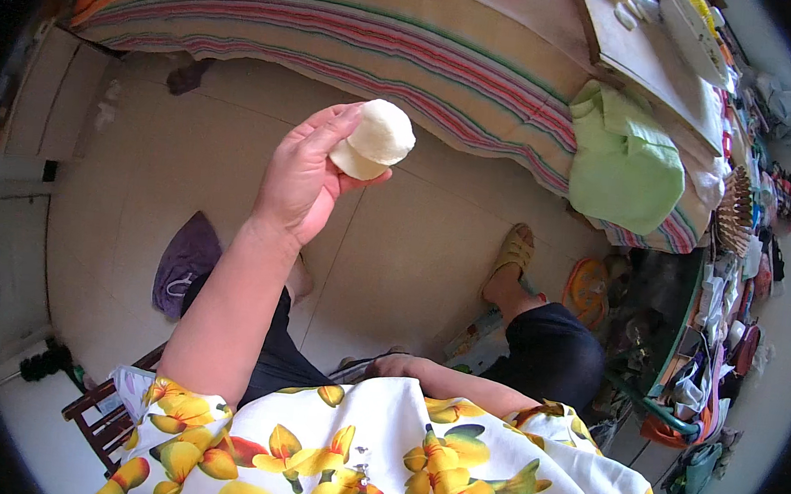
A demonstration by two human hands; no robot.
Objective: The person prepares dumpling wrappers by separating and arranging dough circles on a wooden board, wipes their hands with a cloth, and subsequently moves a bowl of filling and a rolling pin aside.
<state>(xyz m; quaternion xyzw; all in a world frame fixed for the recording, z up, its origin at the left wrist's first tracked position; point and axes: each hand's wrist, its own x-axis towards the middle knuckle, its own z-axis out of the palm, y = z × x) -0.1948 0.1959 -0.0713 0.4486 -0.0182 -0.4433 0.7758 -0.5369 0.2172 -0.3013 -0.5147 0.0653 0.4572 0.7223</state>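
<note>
Raised over the tiled floor, my left hand (311, 164) grips a pale, rounded piece that looks like dough (381, 133), made of a ball and a flatter disc pressed together. The thumb lies on its near side and the fingers reach behind and under it. My right hand (396, 366) rests low by my lap, near the dark trousers (554, 357); its fingers are partly hidden, and whether it holds anything does not show.
A bed or table with a striped cloth (357, 28) spans the far side. A green towel (625, 160) hangs below a board (650, 65) at right. A cluttered shelf stands beyond. Purple cloth (185, 265) and an orange slipper (586, 290) lie on the floor; a wooden chair (103, 426) is at lower left.
</note>
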